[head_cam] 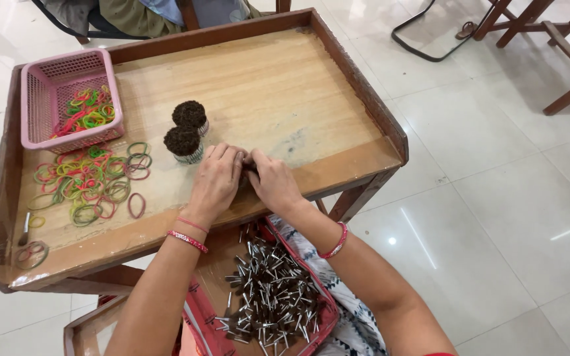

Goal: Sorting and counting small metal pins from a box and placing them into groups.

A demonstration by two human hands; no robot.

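Held item: a small dark bunch of sticks, mostly hidden between the two hands, near the front edge of the desk, right of centre.
Left hand: the left hand is curled around the bunch from the left, fingers closed on it.
Right hand: the right hand grips the same bunch from the right, fingertips meeting those of the left.
Step in hand: judged from the pose, the sticks are being gathered and squared into a bundle; whether a band is already on it cannot be told.
Next move calls for: a firm one-hand hold on the bunch, which frees the other hand for a band; this is a judgement only.
Finished bundles: two round dark bundles stand upright, just beside each other, just beyond the left hand toward the desk centre.
Loose rubber bands: a scattered heap of coloured rubber bands lies on the left half of the desk; too many to count.
Basket: one pink basket sits at the far left corner, with more coloured bands in it.
Front left corner: a few stray bands lie here, apart from the heap.
Desk: one wooden desk with a raised rim.
Supply: one red-edged tray on the lap, below the front edge, holds a pile of loose dark sticks; uncountable.
Bangles: two on the left wrist, one on the right.
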